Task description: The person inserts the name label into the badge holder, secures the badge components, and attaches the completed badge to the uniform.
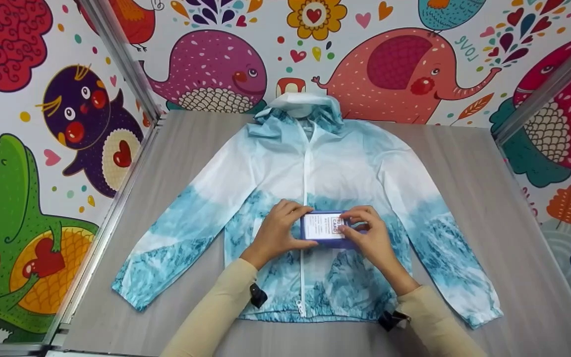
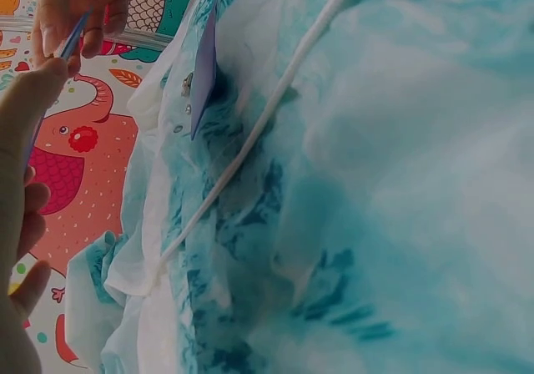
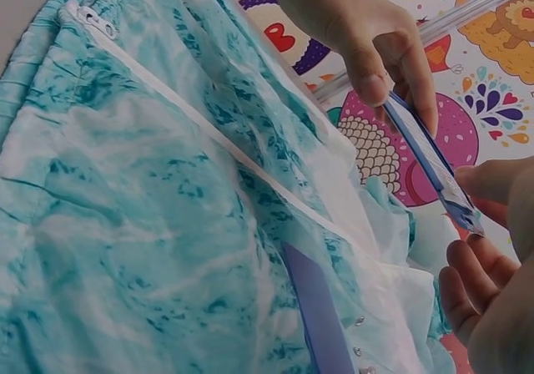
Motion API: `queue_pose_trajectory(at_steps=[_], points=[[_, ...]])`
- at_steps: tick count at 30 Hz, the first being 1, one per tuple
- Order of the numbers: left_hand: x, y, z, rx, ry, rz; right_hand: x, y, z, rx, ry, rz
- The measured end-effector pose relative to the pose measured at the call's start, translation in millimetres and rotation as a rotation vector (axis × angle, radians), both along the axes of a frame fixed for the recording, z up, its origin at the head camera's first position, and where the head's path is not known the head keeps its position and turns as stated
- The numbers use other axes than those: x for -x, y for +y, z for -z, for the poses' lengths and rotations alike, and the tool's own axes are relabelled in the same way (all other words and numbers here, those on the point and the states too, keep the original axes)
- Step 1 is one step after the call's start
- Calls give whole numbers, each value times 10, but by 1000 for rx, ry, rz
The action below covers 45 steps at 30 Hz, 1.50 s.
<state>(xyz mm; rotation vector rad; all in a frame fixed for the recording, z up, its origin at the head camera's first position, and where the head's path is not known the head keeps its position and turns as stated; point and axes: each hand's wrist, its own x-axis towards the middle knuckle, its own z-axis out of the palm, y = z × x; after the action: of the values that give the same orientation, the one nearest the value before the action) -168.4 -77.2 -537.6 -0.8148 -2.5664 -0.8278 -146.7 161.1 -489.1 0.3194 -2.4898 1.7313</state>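
A badge holder [image 1: 322,225] with a blue-purple rim and a white printed card inside is held flat above the jacket's front. My left hand [image 1: 278,230] grips its left end between thumb and fingers. At the other end, my right hand [image 1: 372,235] pinches the holder's edge, thumb over the card's printed corner. Both hands also show on the holder in the right wrist view. Below it a flat purple piece [image 3: 317,311] rests on the jacket, with small metal bits beside it. The hooded, white-and-teal jacket [image 1: 285,173] lies spread out face up, its front zip closed.
A grey wood-grain table [image 1: 186,148] lies under the jacket. Panels printed with cartoon animals stand at the back and both sides, joined by metal corner rails [image 1: 117,54]. The jacket's sleeves [image 1: 176,248] spread out to left and right.
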Motion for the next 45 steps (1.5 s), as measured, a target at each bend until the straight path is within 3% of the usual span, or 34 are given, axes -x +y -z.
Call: queue_pose_trajectory(at_steps=[5, 10, 13, 18, 24, 40, 45], points=[[0, -28, 2, -22, -34, -4, 60, 87, -71, -7, 17, 28], [-3, -66, 28, -21, -22, -11, 71, 198, -53, -44, 33, 21], [-11, -88, 43, -15, -14, -15, 83, 279, 44, -79, 13, 13], [-29, -136, 55, -20, -34, -18, 189, 494, 388, -126, -27, 5], [-53, -199, 67, -19, -59, -30, 263, 731, 643, -219, -58, -92], [-52, -233, 66, -9, -87, -31, 312, 869, 822, -524, -13, -178], [-57, -230, 49, -9, -89, -26, 316, 877, 821, -604, 48, -186]])
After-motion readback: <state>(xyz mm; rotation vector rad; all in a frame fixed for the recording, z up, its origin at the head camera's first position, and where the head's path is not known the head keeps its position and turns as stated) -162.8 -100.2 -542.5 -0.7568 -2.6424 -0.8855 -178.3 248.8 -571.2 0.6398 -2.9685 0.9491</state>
